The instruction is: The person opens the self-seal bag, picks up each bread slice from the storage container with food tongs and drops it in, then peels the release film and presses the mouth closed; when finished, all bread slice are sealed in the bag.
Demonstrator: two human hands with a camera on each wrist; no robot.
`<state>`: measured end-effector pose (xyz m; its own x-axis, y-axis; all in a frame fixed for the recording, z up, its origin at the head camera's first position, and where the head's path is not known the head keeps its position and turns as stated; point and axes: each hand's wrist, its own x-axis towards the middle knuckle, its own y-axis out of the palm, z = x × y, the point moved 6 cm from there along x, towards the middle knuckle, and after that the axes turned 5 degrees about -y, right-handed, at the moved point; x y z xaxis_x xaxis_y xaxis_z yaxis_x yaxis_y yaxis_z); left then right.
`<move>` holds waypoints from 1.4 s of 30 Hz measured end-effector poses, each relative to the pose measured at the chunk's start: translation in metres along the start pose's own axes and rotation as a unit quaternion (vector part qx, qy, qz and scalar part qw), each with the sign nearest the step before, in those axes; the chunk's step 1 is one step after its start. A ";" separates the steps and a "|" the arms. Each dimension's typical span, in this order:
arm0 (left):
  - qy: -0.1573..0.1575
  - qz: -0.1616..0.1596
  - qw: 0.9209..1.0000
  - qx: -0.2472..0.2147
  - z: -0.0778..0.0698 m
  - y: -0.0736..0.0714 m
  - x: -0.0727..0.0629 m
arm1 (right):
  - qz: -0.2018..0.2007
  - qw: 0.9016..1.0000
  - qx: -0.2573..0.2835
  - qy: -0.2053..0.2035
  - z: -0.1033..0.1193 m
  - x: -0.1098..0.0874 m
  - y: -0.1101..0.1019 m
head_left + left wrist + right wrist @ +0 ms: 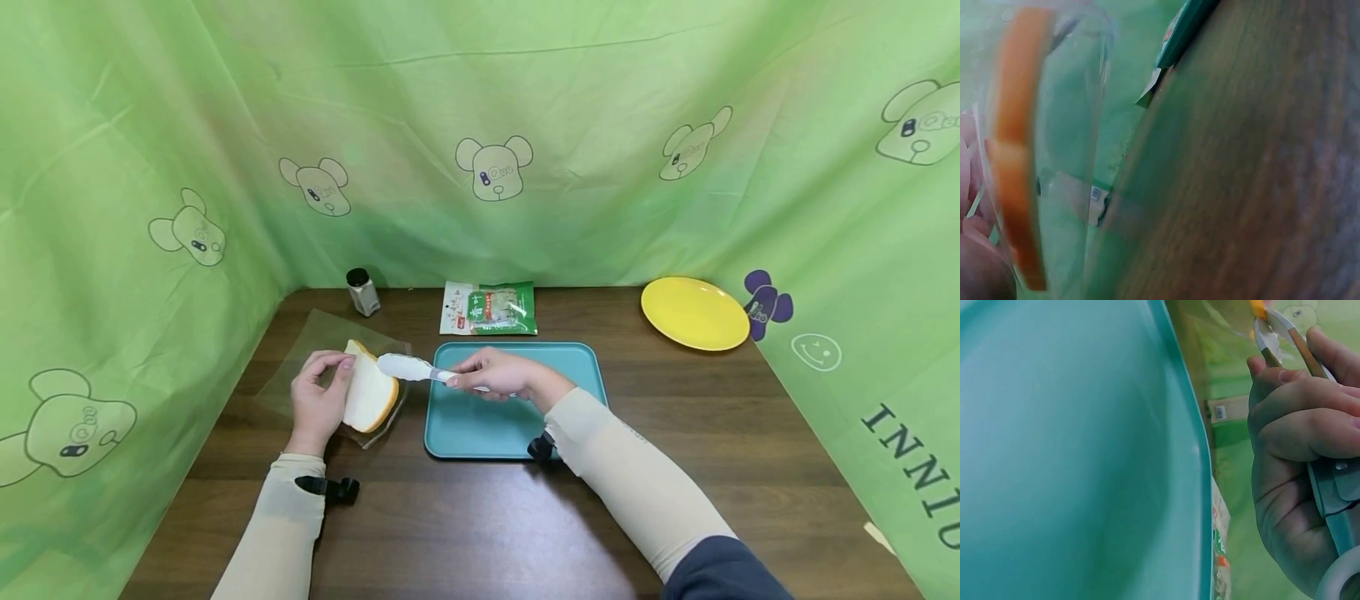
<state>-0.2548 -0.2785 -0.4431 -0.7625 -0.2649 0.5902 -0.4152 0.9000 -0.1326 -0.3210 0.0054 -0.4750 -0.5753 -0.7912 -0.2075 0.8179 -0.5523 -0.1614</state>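
My left hand [318, 402] pinches the left edge of a white bread slice [370, 392] with thumb and fingertips. Its orange-brown crust [1017, 144] appears blurred in the left wrist view, with clear plastic around it. Below and behind the bread lies a clear plastic bag [311, 332]. My right hand [495, 372] grips a pair of tongs [406, 367], their white tips pointing left over the bread's right edge. In the right wrist view the two tong arms stand slightly apart by the crust, and a ring shows at the handle end.
A teal tray [465, 433] lies under my right hand. Along the back stand a black-capped seasoning jar [363, 292] and a green-and-white packet [489, 308]. A yellow plate [695, 313] sits at the back right. Green printed cloth [405, 100] hangs around the wooden table [450, 525].
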 end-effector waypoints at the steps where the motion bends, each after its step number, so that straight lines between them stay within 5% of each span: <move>1: 0.000 0.000 1.000 -0.002 0.000 0.000 0.000 | -0.001 1.000 -0.006 0.001 0.000 0.001 0.000; 42: -0.002 -0.010 0.999 -0.043 -0.001 0.002 0.000 | -0.031 0.999 -0.010 0.018 0.006 0.036 0.021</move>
<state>-0.2553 -0.2767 -0.4425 -0.7567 -0.2842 0.5887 -0.3866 0.9207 -0.0524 -0.3244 -0.0356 -0.4803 -0.6256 -0.7450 -0.2316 0.7801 -0.5944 -0.1953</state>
